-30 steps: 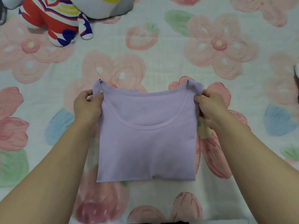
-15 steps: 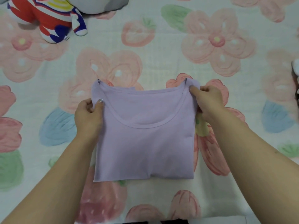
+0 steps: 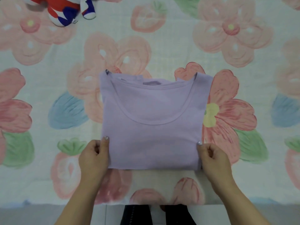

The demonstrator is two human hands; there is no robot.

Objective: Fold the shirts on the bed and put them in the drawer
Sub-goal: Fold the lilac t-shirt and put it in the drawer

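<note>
The left hand [image 3: 93, 157] and right hand [image 3: 214, 157] pinch the lilac shirt [image 3: 151, 127] at its near corners; uneven lifting could unfold it

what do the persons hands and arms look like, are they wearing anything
Both forearms are bare as far as the view reaches: no sleeves, watch or bracelet. The left hand and right hand show no rings. The left thumbnail and right thumbnail have pale, silvery polish; the other nails are hidden.
</note>
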